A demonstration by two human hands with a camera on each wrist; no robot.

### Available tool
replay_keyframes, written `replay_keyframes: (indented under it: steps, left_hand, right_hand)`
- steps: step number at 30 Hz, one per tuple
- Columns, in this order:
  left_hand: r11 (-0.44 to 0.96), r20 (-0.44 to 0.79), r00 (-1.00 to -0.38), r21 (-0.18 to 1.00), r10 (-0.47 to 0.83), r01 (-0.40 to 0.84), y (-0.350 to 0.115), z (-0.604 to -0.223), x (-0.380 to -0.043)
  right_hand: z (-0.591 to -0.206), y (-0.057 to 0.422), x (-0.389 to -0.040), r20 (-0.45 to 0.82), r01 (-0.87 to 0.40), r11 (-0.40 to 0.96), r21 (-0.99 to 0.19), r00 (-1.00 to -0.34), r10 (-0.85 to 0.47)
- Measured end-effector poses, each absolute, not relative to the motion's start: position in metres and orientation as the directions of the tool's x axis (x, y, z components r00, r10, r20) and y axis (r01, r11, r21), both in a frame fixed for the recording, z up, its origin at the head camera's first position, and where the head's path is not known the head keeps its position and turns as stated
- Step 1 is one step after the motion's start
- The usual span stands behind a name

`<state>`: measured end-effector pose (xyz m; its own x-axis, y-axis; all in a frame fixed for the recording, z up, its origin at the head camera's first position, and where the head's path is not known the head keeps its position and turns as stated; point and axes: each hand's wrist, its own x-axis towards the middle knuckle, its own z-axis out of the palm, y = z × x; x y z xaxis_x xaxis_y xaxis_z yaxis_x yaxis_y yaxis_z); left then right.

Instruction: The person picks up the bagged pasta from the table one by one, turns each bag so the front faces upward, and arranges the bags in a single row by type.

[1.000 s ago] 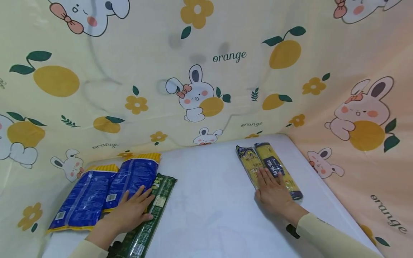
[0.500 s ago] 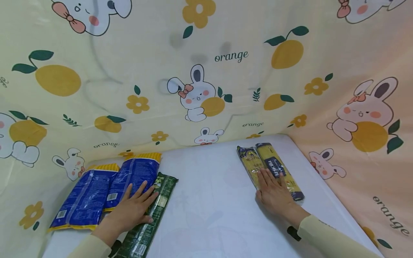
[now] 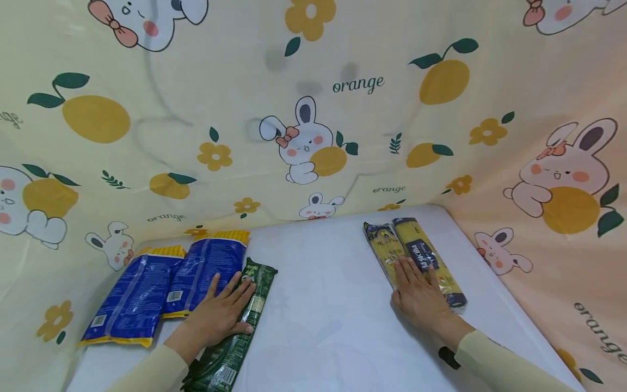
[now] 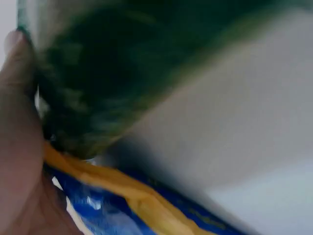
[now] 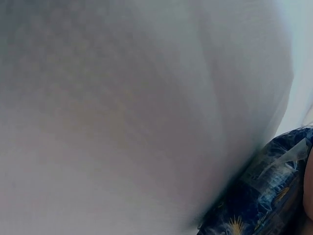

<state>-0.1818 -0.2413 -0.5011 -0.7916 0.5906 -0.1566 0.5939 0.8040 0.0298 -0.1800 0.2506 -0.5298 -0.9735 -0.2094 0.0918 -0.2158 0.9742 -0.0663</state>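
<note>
My left hand (image 3: 220, 316) lies with spread fingers over a long green packet (image 3: 258, 302), its fingertips near the packet's far end. Left of it are two blue bags with yellow edges, one in front (image 3: 139, 296) and one behind (image 3: 208, 272). The green packet (image 4: 127, 63) fills the top of the left wrist view, blurred, above a blue bag's yellow edge (image 4: 105, 178). My right hand (image 3: 418, 296) rests, fingers extended, across two long yellow packs that look like spaghetti, the left pack (image 3: 384, 245) and the right pack (image 3: 443, 277). A dark blue wrapper end (image 5: 269, 186) shows in the right wrist view.
A white tabletop (image 3: 318, 305) runs between the two groups of packages. Behind it and along the right side hangs a cream curtain (image 3: 235, 71) printed with rabbits and oranges. The table's right edge meets the curtain.
My left hand has slid forward and to the right along the green packet. My right hand stays on the yellow packs. The whole head view has shifted slightly.
</note>
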Motion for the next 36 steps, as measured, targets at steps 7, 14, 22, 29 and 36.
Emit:
replay_keyframes:
  steps: [7, 14, 22, 29, 36]
  left_hand:
    - [0.820, -0.172, -0.812, -0.045, 0.557, 0.571, -0.216, -0.504, -0.193]
    - [0.823, -0.143, -0.820, -0.059, 0.554, 0.566, -0.191, -0.509, -0.204]
    - [0.833, -0.155, -0.830, -0.065, 0.536, 0.550, -0.162, -0.513, -0.217]
    - [0.860, -0.169, -0.845, 0.039, 0.508, 0.509, -0.130, -0.519, -0.232]
    - [0.901, -0.175, -0.884, 0.079, 0.434, 0.426, -0.088, -0.522, -0.244]
  right_hand:
    - [-0.529, 0.250, -0.180, 0.113, -0.219, 0.974, -0.064, -0.971, -0.211]
    - [-0.529, 0.250, -0.180, 0.109, -0.222, 0.973, -0.066, -0.971, -0.214]
    - [-0.529, 0.251, -0.179, 0.103, -0.229, 0.971, -0.062, -0.969, -0.222]
    - [-0.529, 0.251, -0.179, 0.105, -0.221, 0.973, -0.065, -0.971, -0.214]
    - [-0.529, 0.250, -0.179, 0.103, -0.214, 0.974, -0.070, -0.973, -0.206]
